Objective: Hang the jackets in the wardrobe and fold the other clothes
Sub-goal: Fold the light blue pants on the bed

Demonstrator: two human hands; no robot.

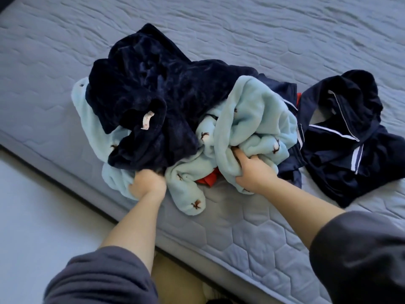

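A pile of clothes [175,119] is lying near the front edge of a quilted mattress [241,238]. A dark blue fleece [153,88] is covering the pile's left and top. A pale blue fleece [252,110] is spreading across its right, and a red cloth [208,179] is peeking out at its near edge. Just right of the pile, a navy jacket [346,137] with white stripes is lying crumpled. The left hand [149,183] is clenching into the pile's near-left edge, fingers buried where both fleeces meet. The right hand [252,172] is gripping a fold of the pale blue fleece.
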